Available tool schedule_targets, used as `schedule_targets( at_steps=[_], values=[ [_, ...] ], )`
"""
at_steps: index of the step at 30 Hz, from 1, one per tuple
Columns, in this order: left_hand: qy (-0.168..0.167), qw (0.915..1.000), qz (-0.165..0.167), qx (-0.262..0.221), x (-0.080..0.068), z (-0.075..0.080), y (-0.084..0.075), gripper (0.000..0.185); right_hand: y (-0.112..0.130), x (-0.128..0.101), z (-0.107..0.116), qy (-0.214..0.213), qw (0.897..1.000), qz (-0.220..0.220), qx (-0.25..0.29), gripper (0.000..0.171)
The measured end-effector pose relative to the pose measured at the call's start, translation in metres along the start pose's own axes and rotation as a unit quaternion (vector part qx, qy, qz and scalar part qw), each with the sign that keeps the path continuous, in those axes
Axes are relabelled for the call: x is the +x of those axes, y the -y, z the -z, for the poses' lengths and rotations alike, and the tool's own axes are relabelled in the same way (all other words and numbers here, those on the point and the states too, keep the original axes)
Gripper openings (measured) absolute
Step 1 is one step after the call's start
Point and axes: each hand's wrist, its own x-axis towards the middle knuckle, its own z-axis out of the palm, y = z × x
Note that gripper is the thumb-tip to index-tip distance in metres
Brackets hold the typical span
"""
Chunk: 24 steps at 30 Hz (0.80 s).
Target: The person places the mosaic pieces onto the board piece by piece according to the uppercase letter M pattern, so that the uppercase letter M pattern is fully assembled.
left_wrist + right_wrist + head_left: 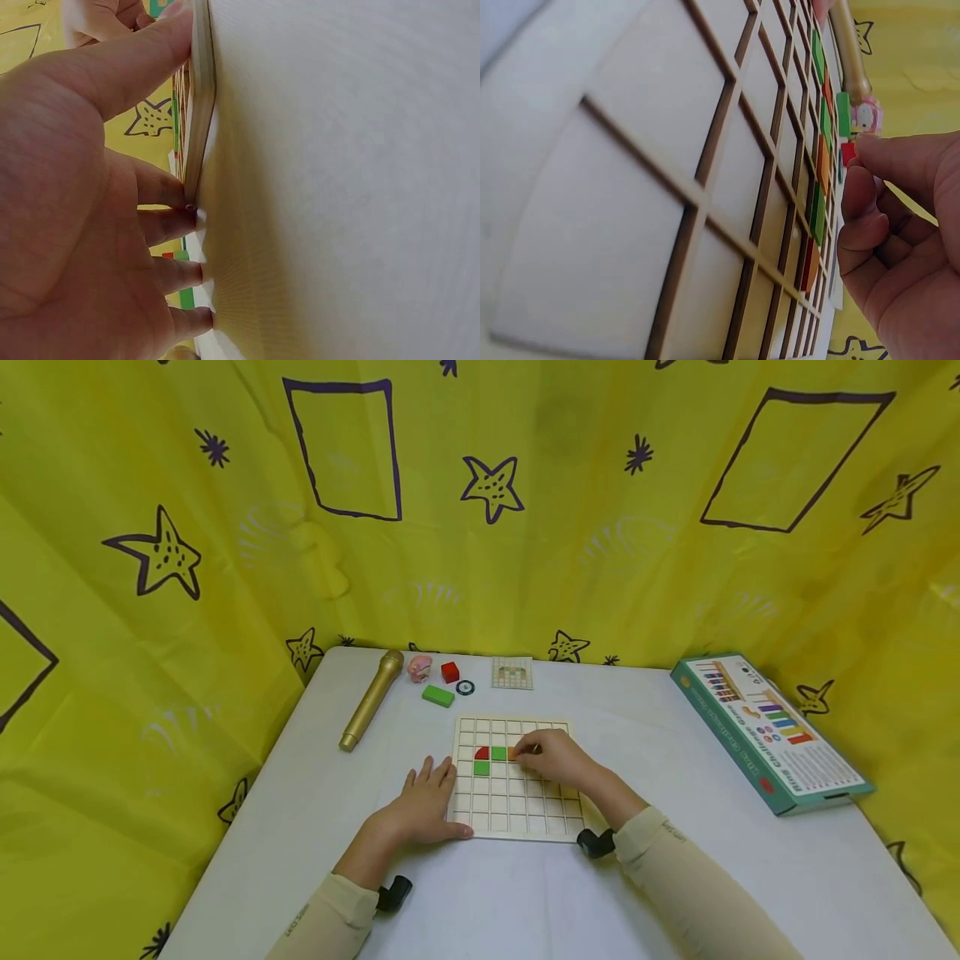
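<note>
1. Your grid board (517, 781) holds a red piece (482, 752) and two green pieces (482, 767); an orange piece (513, 753) sits in the same row, right at your right fingertips. Most cells are bare, so I judge the filling barely begun.
2. A red cube (449, 672) and a green block (438, 696) lie on the bench beyond your hands, unplaced.
3. Your right hand (555, 756) rests over the board, fingers curled and touching the orange piece; whether they pinch it, I cannot tell.
4. Your left hand (423, 802) lies flat, fingers straight, pressed against the board's left edge.
</note>
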Motion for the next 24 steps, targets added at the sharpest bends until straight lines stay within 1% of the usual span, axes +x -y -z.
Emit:
schedule_targets(
  at_steps=[4, 9, 15, 22, 24],
  values=[
    [-0.001, 1.0, 0.0, 0.003, 0.0, -0.001, 0.0, 0.11, -0.009, -0.003, 0.004, -0.006, 1.0, -0.002, -0.004, 0.009],
    [-0.003, 1.0, 0.0, 0.005, 0.0, -0.002, 0.001, 0.11, -0.016, -0.009, 0.01, -0.012, 1.0, -0.002, -0.002, 0.009],
    [-0.005, 1.0, -0.003, 0.002, -0.001, -0.003, 0.001, 0.109, -0.026, -0.016, 0.018, -0.017, 1.0, -0.015, 0.005, 0.01],
    [-0.002, 1.0, 0.001, 0.001, 0.0, -0.002, 0.001, 0.11, -0.037, -0.024, 0.027, -0.027, 0.999, -0.039, 0.011, 0.009],
    [-0.001, 1.0, 0.002, 0.003, 0.0, -0.002, 0.0, 0.11, -0.039, -0.026, 0.03, -0.028, 0.999, -0.039, 0.005, 0.01]
  ],
)
